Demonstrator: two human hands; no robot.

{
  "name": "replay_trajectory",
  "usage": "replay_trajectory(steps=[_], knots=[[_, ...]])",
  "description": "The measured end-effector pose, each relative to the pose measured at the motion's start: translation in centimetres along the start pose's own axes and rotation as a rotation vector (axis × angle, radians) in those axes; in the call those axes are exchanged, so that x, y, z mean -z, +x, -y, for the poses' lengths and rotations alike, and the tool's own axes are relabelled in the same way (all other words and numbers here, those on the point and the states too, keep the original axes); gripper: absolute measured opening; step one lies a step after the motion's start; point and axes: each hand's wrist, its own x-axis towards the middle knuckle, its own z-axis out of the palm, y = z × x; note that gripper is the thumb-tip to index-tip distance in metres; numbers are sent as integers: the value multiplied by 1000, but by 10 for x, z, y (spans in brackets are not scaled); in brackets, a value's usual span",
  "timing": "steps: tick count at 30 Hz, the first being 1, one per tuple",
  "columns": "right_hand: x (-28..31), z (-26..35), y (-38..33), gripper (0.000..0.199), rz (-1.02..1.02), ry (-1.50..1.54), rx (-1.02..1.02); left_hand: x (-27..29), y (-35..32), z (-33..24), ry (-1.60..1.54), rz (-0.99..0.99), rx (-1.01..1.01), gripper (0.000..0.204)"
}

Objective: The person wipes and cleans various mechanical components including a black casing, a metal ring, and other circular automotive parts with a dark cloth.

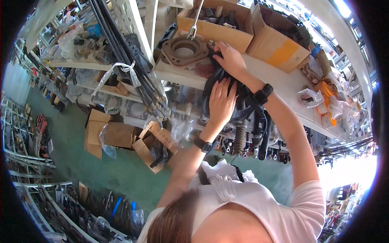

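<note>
- No lettering, number or sign can be read on the cardboard boxes (263, 45) along the white worktop (279, 87).
- None is legible on the orange packaging (325, 90).

We could not make out the full shape of the black item (219, 73) at the table (283, 87), since the left hand (222, 99) and the right hand (231, 58) covered part of it. The undersides of both hands were hidden from us, so we could not tell whether the fingers gripped anything. The upper edge cut off the black hoses (117, 44) and the metal rod (196, 20). Farther left, we found the parts on the shelving (30, 164) too small to identify, while glare blurred the lower right.
</note>
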Motion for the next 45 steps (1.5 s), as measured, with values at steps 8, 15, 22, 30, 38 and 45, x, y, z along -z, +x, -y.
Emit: replay_trajectory(steps=[8,15,22,30,38,45], knots=[[5,54,-21,22,176,83,296,-26,-12,1,-10,-127,22,33],[44,18,-17,22,459,718,91,-12,-15,11,-35,-10,-14,34],[39,-11,18,32,388,-515,757,-4,-16,20,-202,117,-51,35],[21,-18,27,15,225,-669,996,6,-22,31,-97,120,-146,45],[59,-55,-26,15,321,-503,664,15,-34,38,-72,174,-68,64],[121,-83,-88,23,415,-603,414,14,-20,23,-50,168,-117,64]])
